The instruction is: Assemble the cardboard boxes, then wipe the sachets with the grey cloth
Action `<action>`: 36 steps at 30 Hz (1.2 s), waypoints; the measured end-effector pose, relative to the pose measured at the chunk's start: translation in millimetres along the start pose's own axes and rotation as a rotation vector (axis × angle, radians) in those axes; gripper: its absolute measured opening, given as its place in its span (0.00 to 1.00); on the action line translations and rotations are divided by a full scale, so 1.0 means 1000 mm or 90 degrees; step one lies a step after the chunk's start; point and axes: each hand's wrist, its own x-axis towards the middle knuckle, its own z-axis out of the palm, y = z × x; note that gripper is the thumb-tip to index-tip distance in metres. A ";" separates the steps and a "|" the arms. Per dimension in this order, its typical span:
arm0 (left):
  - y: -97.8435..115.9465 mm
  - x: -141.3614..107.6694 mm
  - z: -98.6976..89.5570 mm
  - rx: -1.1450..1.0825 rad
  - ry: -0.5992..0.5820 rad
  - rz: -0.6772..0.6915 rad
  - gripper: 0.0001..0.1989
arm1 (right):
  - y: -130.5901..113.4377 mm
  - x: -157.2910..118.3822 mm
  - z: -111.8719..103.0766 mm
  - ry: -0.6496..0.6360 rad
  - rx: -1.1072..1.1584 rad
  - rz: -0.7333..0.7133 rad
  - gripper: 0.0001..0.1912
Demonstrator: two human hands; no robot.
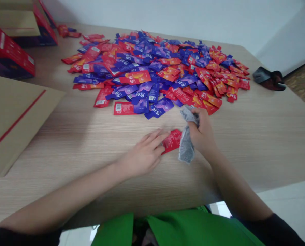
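On the wooden table in front of me lies a red sachet (173,141) with small pale print. My left hand (147,152) has its fingers over the sachet's left end and holds it there; the covered end is hidden. A crumpled grey cloth (187,145) is gripped in my right hand (201,131), with the thumb and fingers closed round its upper part. The cloth's lower end hangs beside the right end of the sachet. Beyond both hands spreads a big heap of red and purple sachets (152,71), several showing barcodes or white lettering.
Open red and purple cardboard boxes (13,51) stand at the back left, with a large tan flap (19,119) nearer me. A dark object (269,79) sits by the table's right edge. A white wall (183,17) borders the back of the table (91,147).
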 end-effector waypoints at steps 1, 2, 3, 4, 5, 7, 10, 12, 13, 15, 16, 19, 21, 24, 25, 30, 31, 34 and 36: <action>-0.008 0.010 -0.004 -0.030 -0.007 0.043 0.17 | 0.007 0.000 -0.002 0.012 0.007 0.026 0.12; -0.015 0.022 -0.006 -0.056 -0.027 0.090 0.20 | 0.014 0.001 -0.004 0.022 0.016 0.050 0.11; -0.023 0.035 -0.007 -0.078 -0.049 0.126 0.22 | 0.021 0.001 -0.006 0.033 0.023 0.071 0.10; -0.029 0.049 -0.006 -0.094 -0.073 0.142 0.25 | 0.027 0.002 -0.009 0.047 0.028 0.085 0.10; -0.034 0.062 -0.003 -0.106 -0.098 0.160 0.26 | 0.033 0.003 -0.012 0.067 0.030 0.091 0.09; -0.040 0.083 0.006 -0.096 -0.139 0.177 0.26 | 0.042 0.006 -0.021 0.115 0.023 0.089 0.08; -0.039 0.094 0.017 -0.007 -0.114 0.134 0.24 | 0.050 0.011 -0.034 0.165 0.010 0.099 0.08; -0.032 0.086 0.017 0.061 -0.064 0.083 0.22 | 0.052 0.012 -0.038 0.155 0.009 0.108 0.08; -0.028 0.079 0.014 0.084 -0.047 0.070 0.22 | 0.051 0.011 -0.037 0.136 0.009 0.103 0.09; -0.016 0.064 0.004 0.106 -0.016 0.037 0.19 | 0.048 0.007 -0.029 0.063 0.009 0.069 0.10; -0.010 0.057 0.000 0.099 -0.006 0.014 0.19 | 0.044 0.004 -0.023 0.017 0.013 0.047 0.11; 0.007 0.042 -0.005 0.055 -0.030 -0.022 0.18 | 0.028 -0.005 0.000 -0.105 0.034 -0.016 0.16; 0.015 0.038 0.000 0.030 -0.057 -0.008 0.17 | 0.018 -0.009 0.014 -0.160 0.003 -0.049 0.18; 0.021 0.038 0.011 0.003 -0.075 0.001 0.15 | 0.011 -0.007 0.030 -0.224 -0.119 -0.075 0.18; 0.021 0.038 0.014 -0.002 -0.079 -0.002 0.15 | 0.011 -0.004 0.034 -0.229 -0.164 -0.072 0.18; 0.018 0.037 0.011 -0.029 -0.069 -0.013 0.19 | 0.034 0.010 0.032 -0.152 -0.250 -0.029 0.20; 0.014 0.038 0.008 -0.044 -0.070 -0.008 0.20 | 0.039 0.012 0.028 -0.136 -0.221 -0.036 0.20; -0.005 0.046 0.000 -0.110 -0.081 0.049 0.17 | 0.049 0.016 0.010 -0.055 -0.105 -0.055 0.18; -0.019 0.057 -0.003 -0.146 -0.089 0.108 0.17 | 0.051 0.018 -0.001 0.004 -0.054 -0.051 0.17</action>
